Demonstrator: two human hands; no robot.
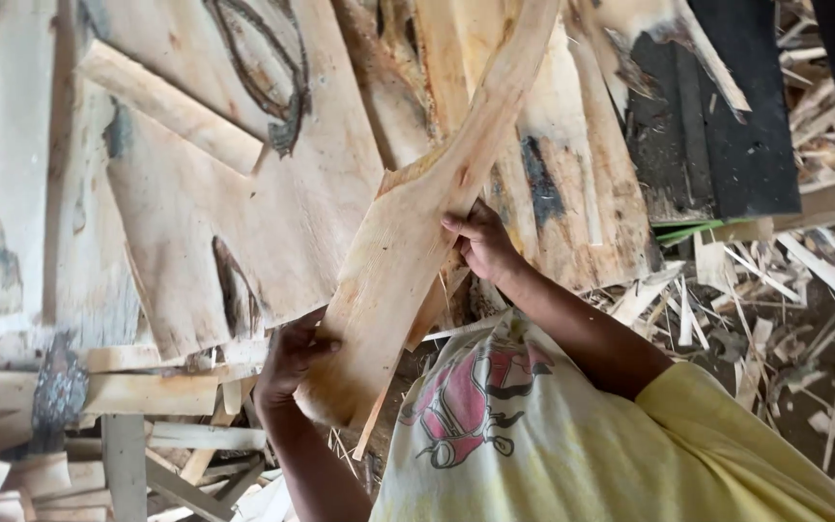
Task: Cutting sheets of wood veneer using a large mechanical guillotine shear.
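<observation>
Pale wood is what we are looking at: a thin, uneven veneer strip [408, 242], broad and splintery at its lower end and narrowing into a long curved neck that is running up toward the top edge of the view. It is showing a smooth, creamy grain with a few reddish streaks. We are holding it tilted above a pile of wide veneer sheets [244, 193], several of them marked with dark knots and grey stains. We are not seeing any packages, labels or signs. Our left hand [292, 358] is gripping the strip's lower edge, fingers wrapped closed around it. Our right hand [483, 242] is clasping the opposite edge higher up, fingers curled tight on the wood. Loose wood scraps [775, 290] are lying scattered on the floor.
</observation>
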